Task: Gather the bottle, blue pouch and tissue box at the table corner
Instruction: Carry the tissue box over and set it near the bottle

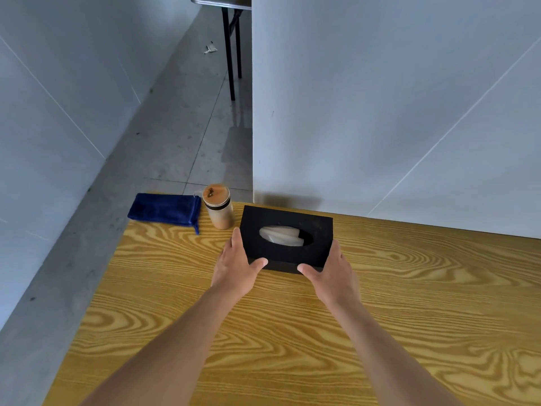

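Both hands, left hand (237, 259) and right hand (330, 269), clasping black tissue box (288, 238) ends (light, rigid); best gripped at the short sides.

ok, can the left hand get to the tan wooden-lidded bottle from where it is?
Probably yes: the left hand sits on the black tissue box's left end, and the tan bottle stands just beyond, nothing between.
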